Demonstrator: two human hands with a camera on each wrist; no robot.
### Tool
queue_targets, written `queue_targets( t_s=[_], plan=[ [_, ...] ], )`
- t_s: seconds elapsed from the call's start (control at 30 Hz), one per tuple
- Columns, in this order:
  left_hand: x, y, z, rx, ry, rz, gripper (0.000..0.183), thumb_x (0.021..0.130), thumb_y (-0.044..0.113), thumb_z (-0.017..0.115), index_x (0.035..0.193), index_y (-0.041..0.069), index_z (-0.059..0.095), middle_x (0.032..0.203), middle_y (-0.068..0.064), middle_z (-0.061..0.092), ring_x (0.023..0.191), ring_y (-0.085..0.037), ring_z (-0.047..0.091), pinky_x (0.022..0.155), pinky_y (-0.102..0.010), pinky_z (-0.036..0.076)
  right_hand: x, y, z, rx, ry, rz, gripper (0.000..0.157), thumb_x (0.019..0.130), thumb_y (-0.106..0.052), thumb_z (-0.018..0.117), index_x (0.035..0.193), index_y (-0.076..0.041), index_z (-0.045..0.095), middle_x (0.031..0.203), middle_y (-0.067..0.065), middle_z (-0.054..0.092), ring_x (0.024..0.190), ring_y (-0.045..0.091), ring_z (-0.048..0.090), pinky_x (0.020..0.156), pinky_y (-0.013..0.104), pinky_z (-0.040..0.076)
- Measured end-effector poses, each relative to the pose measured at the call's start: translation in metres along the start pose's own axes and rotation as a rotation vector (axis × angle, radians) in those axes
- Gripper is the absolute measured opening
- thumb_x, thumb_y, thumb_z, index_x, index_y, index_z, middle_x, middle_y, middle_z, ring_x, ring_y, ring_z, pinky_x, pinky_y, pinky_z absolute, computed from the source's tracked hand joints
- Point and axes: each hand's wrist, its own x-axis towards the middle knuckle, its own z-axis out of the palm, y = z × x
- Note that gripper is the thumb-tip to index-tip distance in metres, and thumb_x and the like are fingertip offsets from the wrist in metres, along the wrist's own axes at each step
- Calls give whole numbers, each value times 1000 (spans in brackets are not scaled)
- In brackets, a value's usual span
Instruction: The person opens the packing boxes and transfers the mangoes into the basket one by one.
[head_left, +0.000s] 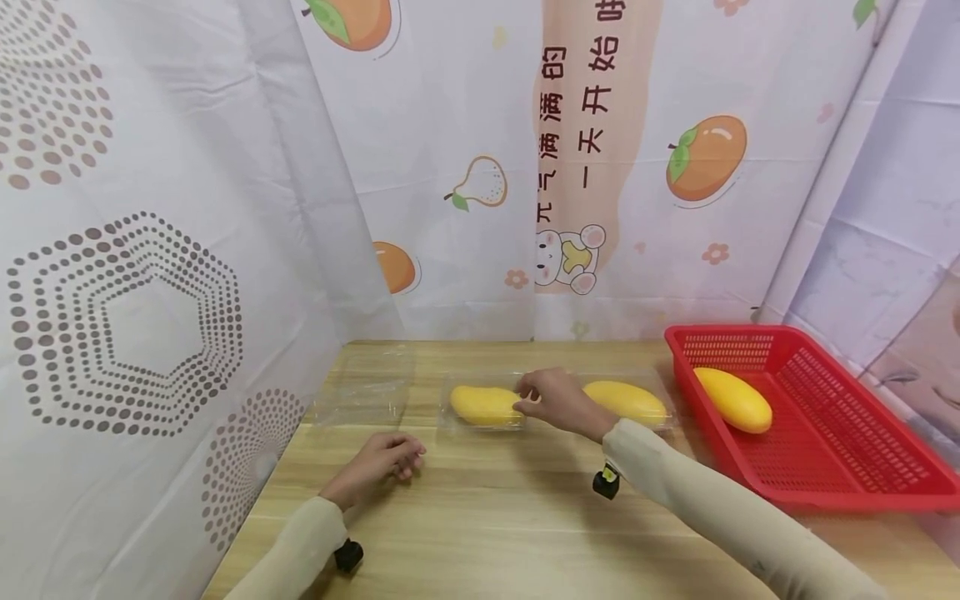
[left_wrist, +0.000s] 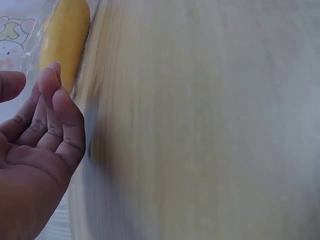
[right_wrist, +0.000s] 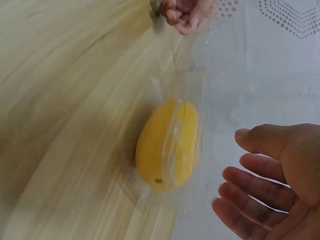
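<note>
In the head view, my right hand (head_left: pixel 561 402) hovers over the table between two yellow mangoes, the left mango (head_left: pixel 483 406) and the right mango (head_left: pixel 628 403), each in a clear plastic box. Nothing lies between its loosely bent fingers, and the right wrist view shows them apart from the clear box (right_wrist: pixel 192 202) around a mango (right_wrist: pixel 159 145). My left hand (head_left: pixel 375 468) hangs above the table with relaxed, slightly curled fingers and holds nothing. Behind it stands another clear plastic box (head_left: pixel 363 392), in which I see no mango.
A red plastic basket (head_left: pixel 855 500) stands on the right of the wooden table (head_left: pixel 480 517), with one more mango (head_left: pixel 733 400) inside. Printed curtains (head_left: pixel 465 100) hang behind and along both sides. Each wrist carries a small black camera (head_left: pixel 606 482).
</note>
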Motion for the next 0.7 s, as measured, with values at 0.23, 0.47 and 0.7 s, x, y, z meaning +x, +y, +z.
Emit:
queue_targets(
  t_s=[0.23,0.47,0.7],
  plan=[
    [5,1,6,-5,-10,1,35,107,24,58,117,-9,66,97,-14,71,74,-15,64,67,-26,56,8,-13,12,10,-24,-22,26,93,-20,79,112,-3,76,105,8,75,92,23,70,80,38,57],
    [10,0,8,-30,17,0,34,106,23,58,116,-8,66,95,-14,71,74,-15,63,66,-26,55,18,-23,24,-25,-22,-95,25,92,-18,80,110,-1,76,101,9,76,90,26,71,79,37,58],
    [16,-1,11,-64,24,2,34,107,23,58,115,-9,65,93,-13,70,73,-14,63,66,-25,55,27,-34,35,-82,-43,-160,23,90,-16,82,108,-2,77,98,7,76,85,20,72,76,31,59]
  ],
)
